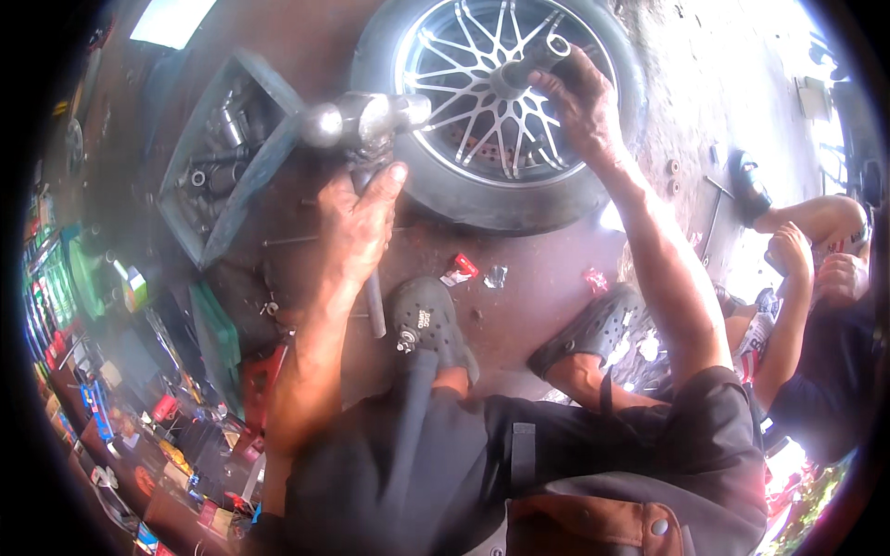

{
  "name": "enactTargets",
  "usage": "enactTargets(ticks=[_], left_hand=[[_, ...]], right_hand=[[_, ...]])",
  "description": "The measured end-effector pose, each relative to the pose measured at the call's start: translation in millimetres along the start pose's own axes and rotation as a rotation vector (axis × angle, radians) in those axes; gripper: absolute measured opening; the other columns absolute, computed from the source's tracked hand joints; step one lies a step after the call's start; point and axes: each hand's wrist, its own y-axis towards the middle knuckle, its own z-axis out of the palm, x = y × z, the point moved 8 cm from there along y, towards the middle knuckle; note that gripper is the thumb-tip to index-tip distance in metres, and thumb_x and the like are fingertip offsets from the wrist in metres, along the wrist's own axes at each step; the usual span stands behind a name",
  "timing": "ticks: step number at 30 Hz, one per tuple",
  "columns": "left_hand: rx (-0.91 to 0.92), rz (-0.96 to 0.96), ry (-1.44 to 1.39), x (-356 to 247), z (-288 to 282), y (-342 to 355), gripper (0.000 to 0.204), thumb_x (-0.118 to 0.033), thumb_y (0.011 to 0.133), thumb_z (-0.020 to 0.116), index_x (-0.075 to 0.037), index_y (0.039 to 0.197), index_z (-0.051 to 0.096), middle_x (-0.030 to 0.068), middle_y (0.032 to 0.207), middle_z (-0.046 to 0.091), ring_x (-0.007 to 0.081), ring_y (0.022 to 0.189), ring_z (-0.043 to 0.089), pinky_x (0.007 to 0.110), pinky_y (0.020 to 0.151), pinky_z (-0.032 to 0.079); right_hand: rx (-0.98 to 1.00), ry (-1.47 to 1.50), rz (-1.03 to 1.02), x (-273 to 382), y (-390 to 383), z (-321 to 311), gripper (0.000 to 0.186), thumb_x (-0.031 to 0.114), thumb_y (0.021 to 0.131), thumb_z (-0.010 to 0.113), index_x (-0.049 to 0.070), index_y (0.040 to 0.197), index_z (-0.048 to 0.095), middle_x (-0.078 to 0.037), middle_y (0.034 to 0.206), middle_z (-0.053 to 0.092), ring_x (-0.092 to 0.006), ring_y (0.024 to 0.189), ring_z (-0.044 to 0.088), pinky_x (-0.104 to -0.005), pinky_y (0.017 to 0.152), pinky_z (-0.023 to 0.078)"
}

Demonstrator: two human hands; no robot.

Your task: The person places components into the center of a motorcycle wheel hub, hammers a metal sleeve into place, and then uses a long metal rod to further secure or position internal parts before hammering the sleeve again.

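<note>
My left hand [360, 222] is wrapped around the handle of a ball-peen hammer [369, 119], its head raised beside the wheel. A motorcycle wheel with silver spokes lies flat on the ground, its black tyre [519, 208] around it. Over the wheel's centre, my right hand [586, 104] grips a short hollow metal cylinder [554, 46], with its round open end facing up. The cylinder's lower end is at the hub [510, 81]; whether it sits inside cannot be made out.
A grey bin [283, 88] of metal sockets and parts stands left of the wheel. A long-handled tool [718, 195] and washers [674, 176] lie at the right. Another person [830, 361] sits close on my right. Tools and boxes crowd the left edge.
</note>
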Motion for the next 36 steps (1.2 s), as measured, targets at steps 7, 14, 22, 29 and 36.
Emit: enactTargets(ticks=[7,14,22,29,36], left_hand=[[0.034,0.046,0.014,-3,3,5,0.032,-0.032,0.090,0.069,-0.003,0.090,0.056,-0.0020,0.059,0.048,0.0061,0.044,0.044,0.023,0.038,0.036],[0.038,0.130,0.027,-9,13,7,0.032,-0.032,0.089,0.070,-0.003,0.091,0.056,-0.0023,0.059,0.049,0.0055,0.045,0.044,0.023,0.039,0.036],[0.085,0.197,0.076,-19,21,6,0.035,-0.019,0.090,0.068,0.001,0.118,0.062,0.0095,0.112,0.068,0.0175,0.104,0.061,0.031,0.093,0.045],[0.106,0.240,0.168,-30,24,8,0.034,-0.022,0.091,0.068,0.002,0.115,0.062,0.0119,0.107,0.069,0.0200,0.101,0.063,0.032,0.090,0.047],[0.062,0.467,0.477,-81,32,8,0.034,-0.027,0.093,0.064,0.002,0.110,0.060,0.0217,0.098,0.069,0.0387,0.092,0.067,0.041,0.078,0.052]], right_hand=[[-0.024,-0.082,-0.060,0,0,4,0.040,0.018,0.086,0.074,0.004,0.120,0.059,-0.008,0.106,0.070,-0.0167,0.100,0.065,-0.0319,0.088,0.050],[-0.025,-0.223,-0.208,-4,4,7,0.040,0.016,0.084,0.075,0.005,0.120,0.059,-0.009,0.103,0.071,-0.0200,0.100,0.067,-0.0322,0.090,0.050],[-0.025,-0.154,-0.244,-6,2,8,0.038,0.018,0.085,0.074,0.005,0.118,0.060,-0.009,0.102,0.072,-0.0203,0.101,0.067,-0.0333,0.090,0.050],[-0.027,-0.346,-0.214,11,-4,6,0.072,0.030,0.076,0.083,0.009,0.136,0.050,-0.010,0.124,0.063,-0.0231,0.112,0.062,-0.0355,0.093,0.050],[0.020,-0.200,-0.172,-2,2,7,0.061,0.030,0.075,0.081,0.008,0.127,0.058,-0.014,0.121,0.064,-0.0256,0.113,0.062,-0.0372,0.095,0.049]])
